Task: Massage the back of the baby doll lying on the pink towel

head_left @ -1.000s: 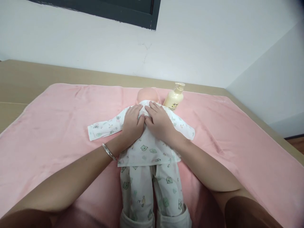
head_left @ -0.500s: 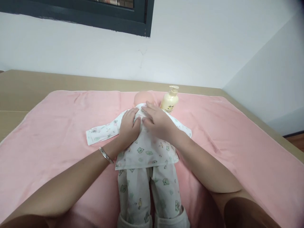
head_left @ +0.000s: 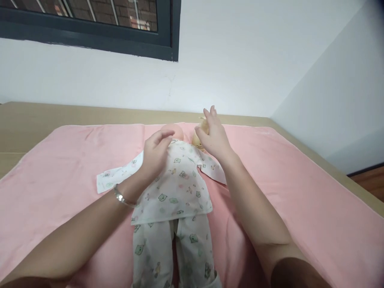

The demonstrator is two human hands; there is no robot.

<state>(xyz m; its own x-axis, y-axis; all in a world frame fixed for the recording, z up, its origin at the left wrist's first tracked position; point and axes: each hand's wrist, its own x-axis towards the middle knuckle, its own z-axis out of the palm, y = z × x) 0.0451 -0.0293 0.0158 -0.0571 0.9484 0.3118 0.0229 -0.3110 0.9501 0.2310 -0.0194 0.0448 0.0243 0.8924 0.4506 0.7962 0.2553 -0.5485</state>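
A baby doll lies stretched out with its bald head [head_left: 176,130] at the far end, partly hidden by my left hand. It wears a white long-sleeved top [head_left: 183,176] and matching trousers [head_left: 192,248], both with small green animal prints. My left hand [head_left: 156,151] is open above the upper left of the top, fingers stretched out; whether it touches the cloth is unclear. Raised in the air, my right hand [head_left: 215,134] is open and holds nothing. Behind its fingers stands a cream pump bottle [head_left: 196,141], partly covered from sight.
A pink blanket [head_left: 75,160] lies under the doll on a tan surface [head_left: 36,116]. White wall [head_left: 228,60] rises behind it, with a dark-framed window [head_left: 168,40] at the upper left. Another wall runs along the right.
Both hands have come apart from the top's upper middle. My right hand has lifted up and right, in front of the bottle; my left has shifted slightly left. The view has tilted up.
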